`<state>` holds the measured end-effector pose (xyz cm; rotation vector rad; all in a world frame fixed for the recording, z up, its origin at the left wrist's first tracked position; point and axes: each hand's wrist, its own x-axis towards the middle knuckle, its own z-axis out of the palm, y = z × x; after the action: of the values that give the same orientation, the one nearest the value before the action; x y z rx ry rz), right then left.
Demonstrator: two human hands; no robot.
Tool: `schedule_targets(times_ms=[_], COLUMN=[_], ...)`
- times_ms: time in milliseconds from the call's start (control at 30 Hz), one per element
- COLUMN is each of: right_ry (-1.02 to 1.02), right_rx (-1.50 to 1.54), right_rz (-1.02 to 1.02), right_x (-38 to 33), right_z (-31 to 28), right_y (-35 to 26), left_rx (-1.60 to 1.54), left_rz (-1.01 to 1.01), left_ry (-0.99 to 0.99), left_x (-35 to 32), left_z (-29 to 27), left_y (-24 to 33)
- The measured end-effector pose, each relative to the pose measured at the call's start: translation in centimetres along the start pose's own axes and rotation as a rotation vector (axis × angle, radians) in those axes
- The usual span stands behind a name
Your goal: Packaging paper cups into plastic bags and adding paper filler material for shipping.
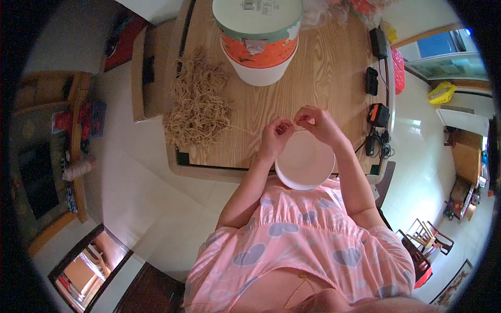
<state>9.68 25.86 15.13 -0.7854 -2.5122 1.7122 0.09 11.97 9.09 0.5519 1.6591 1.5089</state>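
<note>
My left hand (276, 137) and my right hand (318, 124) meet at the table's near side, thumbs and fingers pinched together. Between them is a thin pale strand of twine, hard to make out in detail. It seems to run left from my left hand toward a heap of tan twine (201, 101), tangled and loose on the wooden table. Just below my hands, against my body, sits a round white tub (305, 161); its mouth faces up and its far rim is close to my fingers.
Stacked paper tubs (261, 49) with an orange band and a white base stand at the table's far middle. Black chargers (377, 115) and cables (385, 146) line the right edge. Clear plastic bags (326, 13) lie at the back right. A cardboard box (151, 73) stands left of the table.
</note>
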Motion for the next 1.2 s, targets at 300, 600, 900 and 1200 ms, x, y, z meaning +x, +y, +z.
schedule_targets(times_ms=[300, 600, 900, 1200], right_ry=[0.138, 0.203, 0.325, 0.339], right_rx=[-0.085, -0.239, -0.11, -0.137], right_rz=[-0.007, 0.031, 0.081, 0.001], right_x=[-0.6, -0.6, -0.8, -1.2], right_z=[0.3, 1.6, 3.1, 3.3], right_y=[-0.1, 0.7, 2.1, 1.1], left_rx=[0.074, 0.076, 0.38, 0.217], left_rz=[-0.099, 0.002, 0.059, 0.191], left_ry=[-0.062, -0.019, -0.328, -0.23], left_x=[0.0, 0.2, -0.4, 1.9], left_z=[-0.3, 0.0, -5.2, -2.0], left_y=[0.2, 0.2, 4.7, 3.7])
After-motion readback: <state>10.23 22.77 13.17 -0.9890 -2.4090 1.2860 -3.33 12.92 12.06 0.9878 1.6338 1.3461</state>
